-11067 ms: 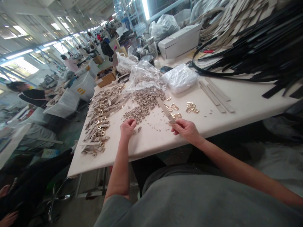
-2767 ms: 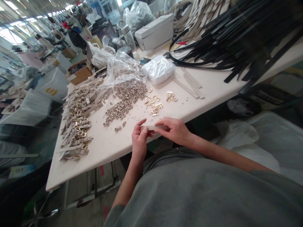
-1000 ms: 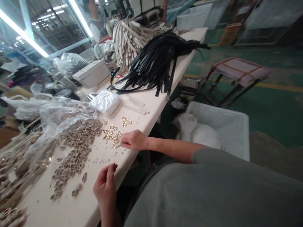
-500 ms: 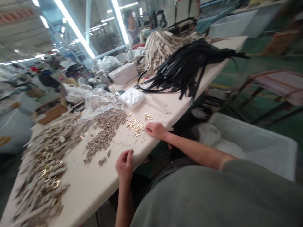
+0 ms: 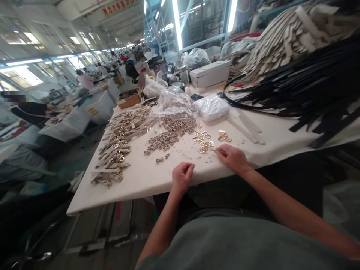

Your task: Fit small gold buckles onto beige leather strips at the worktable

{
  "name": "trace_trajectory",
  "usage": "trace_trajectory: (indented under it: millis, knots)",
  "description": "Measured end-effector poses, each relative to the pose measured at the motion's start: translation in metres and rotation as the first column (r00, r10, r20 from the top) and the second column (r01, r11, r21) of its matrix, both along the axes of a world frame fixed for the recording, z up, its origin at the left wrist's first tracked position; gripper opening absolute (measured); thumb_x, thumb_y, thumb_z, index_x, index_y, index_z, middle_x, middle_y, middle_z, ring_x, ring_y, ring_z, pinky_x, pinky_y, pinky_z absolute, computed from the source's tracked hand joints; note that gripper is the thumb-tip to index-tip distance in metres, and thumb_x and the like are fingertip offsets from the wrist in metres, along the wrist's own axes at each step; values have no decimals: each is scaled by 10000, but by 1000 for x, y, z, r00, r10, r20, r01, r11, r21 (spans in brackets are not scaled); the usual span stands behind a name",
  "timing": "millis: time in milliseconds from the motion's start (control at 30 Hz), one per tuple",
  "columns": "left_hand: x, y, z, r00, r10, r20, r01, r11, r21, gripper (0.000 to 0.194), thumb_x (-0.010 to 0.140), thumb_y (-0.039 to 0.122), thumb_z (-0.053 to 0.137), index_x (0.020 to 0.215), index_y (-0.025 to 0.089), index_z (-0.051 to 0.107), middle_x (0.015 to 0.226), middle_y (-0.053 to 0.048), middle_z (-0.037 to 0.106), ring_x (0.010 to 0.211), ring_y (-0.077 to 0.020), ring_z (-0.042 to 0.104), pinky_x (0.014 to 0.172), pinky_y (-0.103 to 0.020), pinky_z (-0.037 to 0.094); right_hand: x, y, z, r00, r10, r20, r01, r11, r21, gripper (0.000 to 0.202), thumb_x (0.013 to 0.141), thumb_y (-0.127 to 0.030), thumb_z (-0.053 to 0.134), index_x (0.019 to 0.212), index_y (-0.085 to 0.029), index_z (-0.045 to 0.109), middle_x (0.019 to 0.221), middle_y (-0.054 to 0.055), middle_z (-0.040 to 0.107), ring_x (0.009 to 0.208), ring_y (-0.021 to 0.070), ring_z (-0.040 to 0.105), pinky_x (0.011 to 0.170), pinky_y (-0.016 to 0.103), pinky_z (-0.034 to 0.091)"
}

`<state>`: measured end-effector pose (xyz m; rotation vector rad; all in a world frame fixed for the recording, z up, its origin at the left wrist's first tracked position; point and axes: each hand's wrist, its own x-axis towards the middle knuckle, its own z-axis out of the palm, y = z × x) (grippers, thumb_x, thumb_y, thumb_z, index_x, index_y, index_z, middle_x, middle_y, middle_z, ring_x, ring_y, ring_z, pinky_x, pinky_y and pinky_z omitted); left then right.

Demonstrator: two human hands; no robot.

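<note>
My right hand [image 5: 233, 159] is closed around a narrow pale strip whose light tip [image 5: 213, 149] sticks out past the fingers beside the gold metal buckles [image 5: 203, 142]. Most of that strip is hidden by the hand. Near the table's front edge, my left hand [image 5: 182, 177] has thumb and fingers pinched together; whatever may be between them is too small to make out. Beyond it lie a heap of small beige loops [image 5: 168, 135] and a few separate loops [image 5: 159, 160]. Tiny grey bits [image 5: 206, 162] are scattered between the hands.
Strap pieces with gold buckles [image 5: 116, 146] cover the table's left side. Behind stand a clear plastic bag [image 5: 176, 101], a white wrapped packet [image 5: 213, 107] and a white box [image 5: 210, 74]. Black straps [image 5: 303, 86] and beige straps [image 5: 278, 41] are piled right. Another person [image 5: 29, 110] is far left.
My view has swung left, so the table and both hands appear further right. Over the table the hands keep nearly the same places, both still closed.
</note>
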<state>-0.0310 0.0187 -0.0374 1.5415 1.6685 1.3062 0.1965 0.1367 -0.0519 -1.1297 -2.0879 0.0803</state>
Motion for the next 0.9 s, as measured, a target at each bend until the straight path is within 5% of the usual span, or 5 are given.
trace_trajectory:
  millis: [133, 267, 467, 700, 900]
  knots:
    - [1, 0, 1, 1000, 4, 17, -3, 999, -33, 197, 882, 365, 619, 844, 215, 741, 810, -37, 734, 775, -190, 655, 750, -308, 489, 1, -1, 2, 998, 54, -31, -55, 998, -10, 160, 885, -275, 558, 789, -220, 674, 744, 49, 713, 666, 209, 664, 604, 300, 435]
    - [-11, 7, 8, 975, -7, 220, 40, 988, -148, 249, 836, 422, 663, 811, 185, 733, 757, -46, 732, 733, -182, 657, 730, -303, 500, 4, -1, 9, 984, 128, -123, -135, 990, -45, 164, 898, -281, 573, 774, -222, 662, 714, 23, 699, 632, 174, 644, 603, 277, 449]
    - [-59, 64, 32, 942, 91, 324, -55, 991, -118, 322, 749, 464, 724, 825, 151, 718, 738, -51, 722, 681, -152, 651, 686, -280, 507, 0, 11, 41, 945, 215, -245, -231, 972, -35, 143, 910, -290, 608, 803, -213, 665, 711, 8, 675, 608, 141, 605, 602, 260, 441]
    - [-86, 154, 44, 982, 65, -179, -90, 987, -135, 235, 743, 349, 721, 901, 174, 731, 751, -35, 709, 627, -154, 608, 619, -276, 456, -1, 20, 48, 919, 230, -319, -244, 970, -3, 129, 923, -277, 605, 825, -218, 665, 732, 12, 681, 629, 143, 609, 615, 261, 438]
    - [-71, 184, 41, 735, -41, -677, -111, 977, -179, 74, 793, 210, 686, 851, 196, 730, 849, -78, 716, 797, -213, 623, 773, -330, 456, 6, 14, 31, 937, 228, -263, -233, 972, 13, 153, 947, -277, 580, 826, -218, 653, 721, 5, 667, 617, 134, 595, 610, 254, 421]
